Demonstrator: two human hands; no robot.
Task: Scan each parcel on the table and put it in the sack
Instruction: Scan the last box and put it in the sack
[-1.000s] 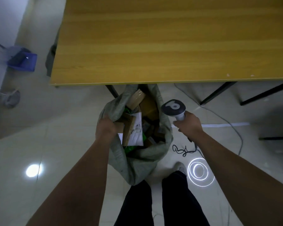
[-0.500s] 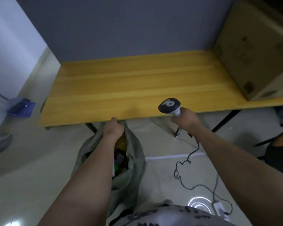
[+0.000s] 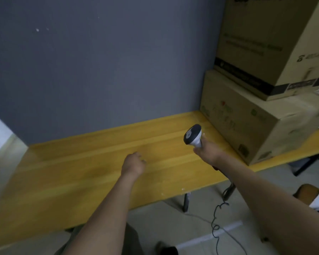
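"Parcels: are you seeing any left on your feed?"

"I'm not picking out a loose one. On the tabletop (image 3: 81,172) I'm seeing two stacked cardboard boxes at the right end. The lower box (image 3: 247,126) is sitting against the wall, and the upper box (image 3: 265,43) is resting on top of it. I'm judging those to be storage rather than parcels, but I can't be sure."

"What's just changing?"

"Half a second ago my left hand was gripping the sack's rim below the table edge. Now the left hand (image 3: 133,163) is hovering over the middle of the tabletop, fingers loosely curled and holding nothing. I'm reading that as the last parcel being bagged and me looking up for the next one. The sack isn't showing clearly any more; I'm guessing it's sitting below the near edge."

"And the other arm?"

"The right hand (image 3: 207,150) is wrapping round the handle of the scanner (image 3: 192,135). I'm holding it head up and tilting left, above the tabletop and just beside the lower box. Its cable (image 3: 216,218) is trailing down past the near edge towards the floor. Both forearms are reaching forward, well apart."
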